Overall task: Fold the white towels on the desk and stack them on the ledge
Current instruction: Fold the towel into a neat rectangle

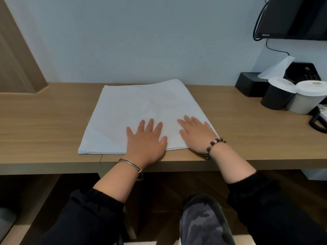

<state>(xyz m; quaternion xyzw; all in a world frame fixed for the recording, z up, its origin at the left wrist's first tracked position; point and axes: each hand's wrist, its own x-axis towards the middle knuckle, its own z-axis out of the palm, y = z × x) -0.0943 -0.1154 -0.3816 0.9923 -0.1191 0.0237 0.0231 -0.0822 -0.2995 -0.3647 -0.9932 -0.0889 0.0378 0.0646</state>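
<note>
A white towel (134,110) lies flat on the wooden desk (44,124), folded into a large square with layered edges showing along its near side. My left hand (146,138) presses flat on the towel's near middle, fingers spread. My right hand (196,133) rests flat on the towel's near right corner, fingers straight and slightly blurred. Both hands hold nothing.
At the desk's right end stand a black tissue box (251,84), a black cup (276,96) and a white cup (307,99), both with lids, and a telephone (318,121). A wall-mounted TV (292,16) hangs above. A wooden panel (16,55) rises at the left.
</note>
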